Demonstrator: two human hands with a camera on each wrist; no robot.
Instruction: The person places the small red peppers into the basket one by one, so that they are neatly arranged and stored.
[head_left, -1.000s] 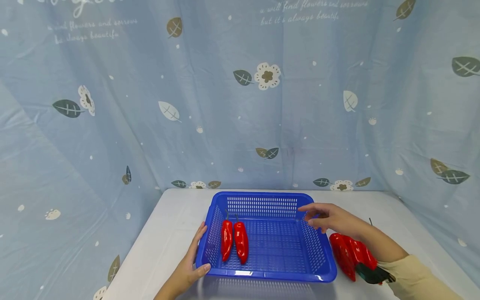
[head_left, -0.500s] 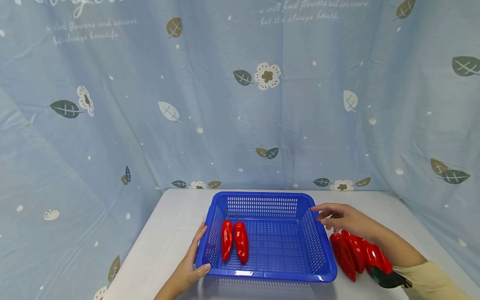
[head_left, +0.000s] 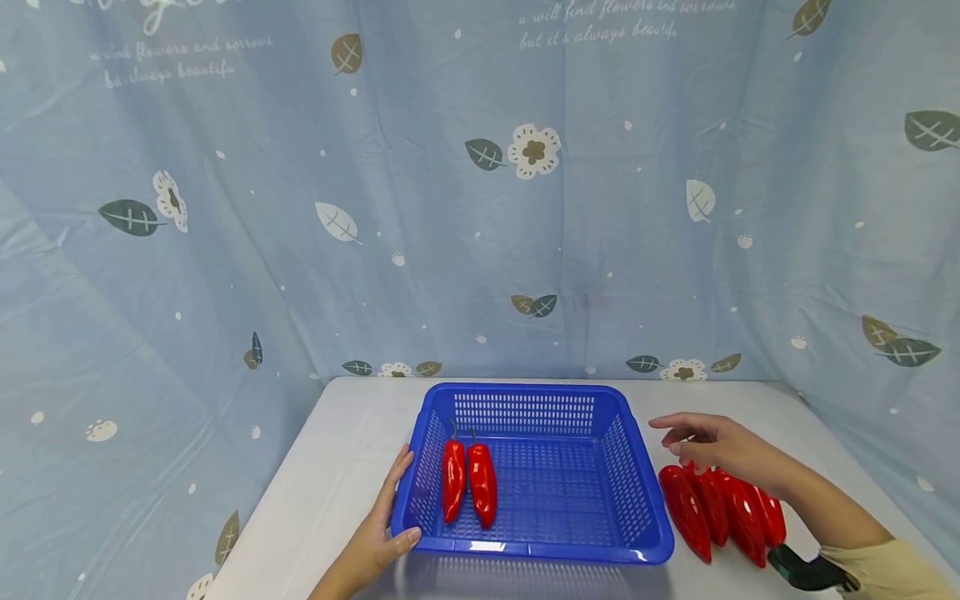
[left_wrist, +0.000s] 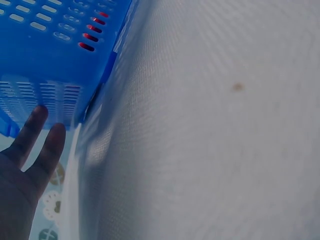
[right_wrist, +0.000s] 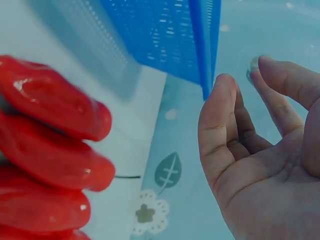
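A blue perforated plastic basket (head_left: 555,492) stands on the white table. Two red chili peppers (head_left: 482,485) lie side by side in its left part, stems away from me. My left hand (head_left: 367,537) rests against the basket's left side, thumb at the near-left corner; in the left wrist view its two visible fingers (left_wrist: 47,150) extend beside the basket wall. Right of the basket, my right hand (head_left: 712,442) hovers over several red peppers (head_left: 686,512), fingers loosely bent. The right wrist view shows nothing between its fingers, with red peppers (right_wrist: 55,150) at the left.
The white tabletop (head_left: 360,417) extends around the basket. Blue curtain fabric (head_left: 420,208) with leaf and flower prints hangs behind the table and along both sides. A dark strap-like piece (head_left: 810,571) sits at my right wrist, beside the cream sleeve (head_left: 892,567).
My right hand has moved rightward from over the basket's right rim to above the peppers beside it, uncovering more of them. The left hand, basket and peppers have stayed put.
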